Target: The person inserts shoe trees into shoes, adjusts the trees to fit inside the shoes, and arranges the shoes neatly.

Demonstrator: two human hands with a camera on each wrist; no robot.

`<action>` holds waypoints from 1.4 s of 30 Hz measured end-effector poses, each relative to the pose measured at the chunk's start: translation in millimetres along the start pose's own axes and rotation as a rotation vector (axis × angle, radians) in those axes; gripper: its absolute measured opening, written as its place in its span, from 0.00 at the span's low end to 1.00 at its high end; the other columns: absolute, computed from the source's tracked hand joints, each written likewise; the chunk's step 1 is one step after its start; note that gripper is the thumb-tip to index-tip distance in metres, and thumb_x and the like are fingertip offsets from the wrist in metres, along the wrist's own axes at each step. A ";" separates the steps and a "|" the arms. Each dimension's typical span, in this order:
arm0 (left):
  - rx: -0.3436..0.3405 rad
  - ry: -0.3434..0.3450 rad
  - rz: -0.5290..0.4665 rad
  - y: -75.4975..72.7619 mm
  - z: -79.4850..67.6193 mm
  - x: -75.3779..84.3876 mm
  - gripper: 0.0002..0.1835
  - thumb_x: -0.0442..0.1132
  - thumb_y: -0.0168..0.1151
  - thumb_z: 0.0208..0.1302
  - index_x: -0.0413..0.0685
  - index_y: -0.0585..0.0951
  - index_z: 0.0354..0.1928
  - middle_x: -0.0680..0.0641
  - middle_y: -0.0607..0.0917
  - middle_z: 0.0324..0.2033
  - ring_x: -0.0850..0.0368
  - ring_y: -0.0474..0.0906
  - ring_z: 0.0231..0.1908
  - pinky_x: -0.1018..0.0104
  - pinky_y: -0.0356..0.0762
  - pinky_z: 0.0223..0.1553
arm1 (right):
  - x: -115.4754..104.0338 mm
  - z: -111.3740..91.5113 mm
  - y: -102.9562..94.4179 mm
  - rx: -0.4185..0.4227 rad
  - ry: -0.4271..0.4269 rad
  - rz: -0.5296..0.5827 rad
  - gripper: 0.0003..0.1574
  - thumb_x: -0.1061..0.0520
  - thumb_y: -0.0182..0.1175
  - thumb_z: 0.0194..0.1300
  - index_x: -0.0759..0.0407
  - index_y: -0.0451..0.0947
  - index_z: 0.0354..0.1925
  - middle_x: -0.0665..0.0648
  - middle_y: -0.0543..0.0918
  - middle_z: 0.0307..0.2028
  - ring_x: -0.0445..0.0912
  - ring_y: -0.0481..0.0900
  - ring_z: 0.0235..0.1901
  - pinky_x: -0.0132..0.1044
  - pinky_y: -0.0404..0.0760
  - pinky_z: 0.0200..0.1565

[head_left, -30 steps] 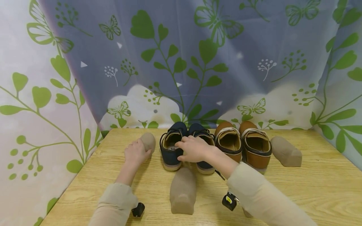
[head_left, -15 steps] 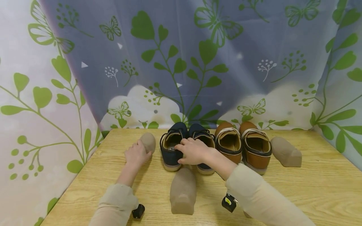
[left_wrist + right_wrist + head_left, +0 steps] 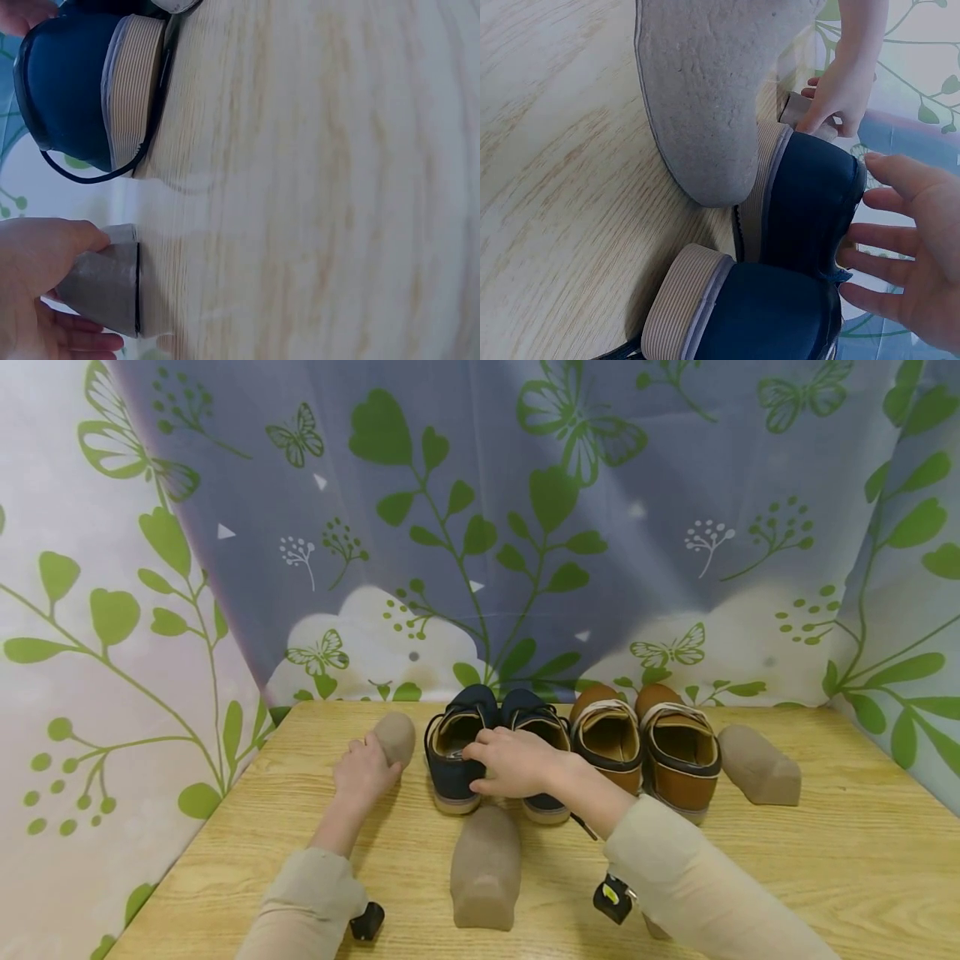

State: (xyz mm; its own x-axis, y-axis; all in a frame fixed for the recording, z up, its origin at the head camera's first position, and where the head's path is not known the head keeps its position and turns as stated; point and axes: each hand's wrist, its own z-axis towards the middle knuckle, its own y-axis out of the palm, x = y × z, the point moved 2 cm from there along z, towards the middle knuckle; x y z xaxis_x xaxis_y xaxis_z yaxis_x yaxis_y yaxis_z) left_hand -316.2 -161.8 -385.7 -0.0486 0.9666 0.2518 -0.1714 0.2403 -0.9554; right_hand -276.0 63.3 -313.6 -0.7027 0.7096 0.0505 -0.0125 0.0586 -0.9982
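Note:
At the left of the table, my left hand (image 3: 363, 770) grips a grey-brown moulded pulp shoe insert (image 3: 396, 739); the left wrist view has the thumb on one side of the insert (image 3: 105, 289) and fingers on the other. My right hand (image 3: 517, 762) is over the pair of navy shoes, its fingertips at the opening of the left navy shoe (image 3: 452, 789). Seen from the right wrist, the fingers (image 3: 885, 238) are loosely extended by that shoe's collar (image 3: 810, 202). The right navy shoe (image 3: 546, 806) lies partly under the hand. Another insert (image 3: 486, 872) rests just in front of the navy pair.
To the right of the navy pair stand two tan shoes with pale laces, one tan shoe (image 3: 678, 789) beside a further pulp insert (image 3: 761, 766). A patterned curtain (image 3: 480, 527) hangs behind the wooden table (image 3: 840, 877). Something partly hidden lies under the right sleeve.
Almost nothing differs. Both hands hold nearly the same positions, the right one shifting very slightly. The shoes and inserts stay in place.

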 end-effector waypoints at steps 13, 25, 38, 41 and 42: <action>0.050 0.010 -0.120 -12.7 1.4 -12.7 0.31 0.46 0.63 0.56 0.27 0.65 0.51 0.31 0.72 0.40 0.36 0.76 0.34 0.48 0.77 0.29 | 0.7 -3.2 3.3 0.073 -0.106 -0.170 0.31 0.40 0.57 0.62 0.50 0.70 0.59 0.53 0.74 0.47 0.47 0.74 0.43 0.41 0.75 0.42; 0.109 0.030 -0.136 -33.1 0.5 -19.3 0.31 0.50 0.60 0.56 0.28 0.65 0.48 0.31 0.72 0.39 0.38 0.76 0.32 0.51 0.75 0.27 | 1.1 -4.3 8.6 0.145 -0.175 -0.293 0.31 0.39 0.58 0.60 0.52 0.70 0.57 0.53 0.73 0.42 0.46 0.73 0.38 0.39 0.74 0.36; 0.163 0.046 -0.163 -41.1 -2.2 -21.8 0.29 0.48 0.56 0.59 0.31 0.66 0.54 0.30 0.71 0.44 0.36 0.72 0.41 0.47 0.73 0.34 | 1.5 -4.9 10.1 0.124 -0.161 -0.282 0.34 0.38 0.56 0.61 0.51 0.69 0.60 0.53 0.73 0.46 0.46 0.73 0.41 0.41 0.75 0.39; 0.192 0.067 -0.141 -45.5 -2.6 -19.5 0.31 0.48 0.55 0.58 0.33 0.66 0.58 0.31 0.72 0.45 0.35 0.72 0.42 0.47 0.73 0.35 | 1.9 -5.5 9.8 0.122 -0.161 -0.279 0.34 0.38 0.56 0.61 0.51 0.68 0.60 0.53 0.73 0.46 0.46 0.73 0.42 0.41 0.75 0.39; 0.205 0.074 -0.134 -47.0 -2.7 -18.6 0.31 0.48 0.55 0.58 0.34 0.66 0.59 0.31 0.72 0.46 0.35 0.72 0.41 0.47 0.73 0.35 | 2.1 -5.6 9.7 0.123 -0.162 -0.279 0.34 0.38 0.56 0.61 0.51 0.68 0.60 0.53 0.73 0.46 0.46 0.73 0.42 0.41 0.75 0.39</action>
State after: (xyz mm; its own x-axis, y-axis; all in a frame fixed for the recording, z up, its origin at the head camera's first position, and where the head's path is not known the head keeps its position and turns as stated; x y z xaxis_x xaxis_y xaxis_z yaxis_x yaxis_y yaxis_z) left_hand -304.6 -190.8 -345.9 0.0587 0.9332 0.3546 -0.3679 0.3504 -0.8613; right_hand -273.6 69.3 -323.0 -0.7638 0.5569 0.3261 -0.2988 0.1428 -0.9436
